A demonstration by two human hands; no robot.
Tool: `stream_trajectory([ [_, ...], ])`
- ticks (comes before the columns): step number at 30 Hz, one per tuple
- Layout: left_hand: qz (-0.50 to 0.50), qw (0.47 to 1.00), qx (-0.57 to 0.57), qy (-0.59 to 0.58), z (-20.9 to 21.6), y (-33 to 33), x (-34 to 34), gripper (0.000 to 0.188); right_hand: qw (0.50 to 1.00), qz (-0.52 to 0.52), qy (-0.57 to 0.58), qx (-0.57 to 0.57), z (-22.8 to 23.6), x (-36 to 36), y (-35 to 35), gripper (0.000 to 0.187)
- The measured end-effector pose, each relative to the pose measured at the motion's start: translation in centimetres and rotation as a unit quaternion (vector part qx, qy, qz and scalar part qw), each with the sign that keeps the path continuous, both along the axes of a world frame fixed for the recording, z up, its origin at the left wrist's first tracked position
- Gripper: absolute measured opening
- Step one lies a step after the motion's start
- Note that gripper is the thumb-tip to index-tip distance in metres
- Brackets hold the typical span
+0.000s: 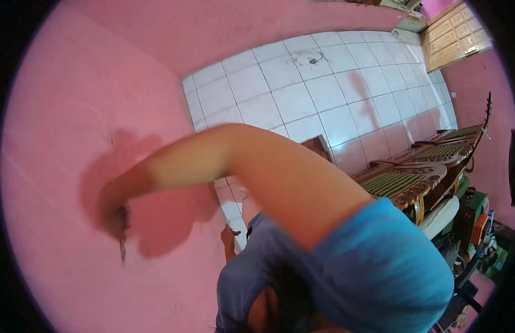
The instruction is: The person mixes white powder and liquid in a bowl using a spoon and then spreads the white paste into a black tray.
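Your right hand (111,213), motion-blurred, grips a thin-bladed tool (123,251) in front of the pink wall (57,183); whether they touch is unclear. Your left hand (228,238) sits farther down, grip indistinct, near white floor tiles (290,102).

R hand (110,213) & its thin tool (123,251) v. blurred (exact type unclear).

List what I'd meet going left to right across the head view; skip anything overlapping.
Right hand with a thin tool, both blurred → dark debris → nearest green-slatted panel → orange object.
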State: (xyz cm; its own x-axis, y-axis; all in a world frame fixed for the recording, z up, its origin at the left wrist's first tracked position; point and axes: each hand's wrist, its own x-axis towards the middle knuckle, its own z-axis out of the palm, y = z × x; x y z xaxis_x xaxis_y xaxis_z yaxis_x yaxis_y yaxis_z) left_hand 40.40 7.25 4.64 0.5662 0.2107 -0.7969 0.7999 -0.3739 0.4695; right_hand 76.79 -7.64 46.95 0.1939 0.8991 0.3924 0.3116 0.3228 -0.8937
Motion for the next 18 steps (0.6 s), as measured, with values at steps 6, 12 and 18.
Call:
stream_trajectory([
  [6, 0.006, 0.999, -0.023, 0.030, 1.5, -1.8, 10.0, 0.026, 0.826, -0.326, 0.026, -0.459, -23.1, 5.9, -25.9, 0.025],
  [12, -0.259, 0.962, 0.074, 0.051, 0.1, -2.7, 30.5, 0.034, 0.533, -0.638, 0.112, -0.544, -29.2, 2.8, -48.9, 0.031],
  [18, -0.549, 0.822, 0.154, 0.016, -3.6, -15.2, 62.7, 0.042, 0.414, -0.672, 0.583, 0.191, -24.6, 6.9, -65.2, 0.029],
])
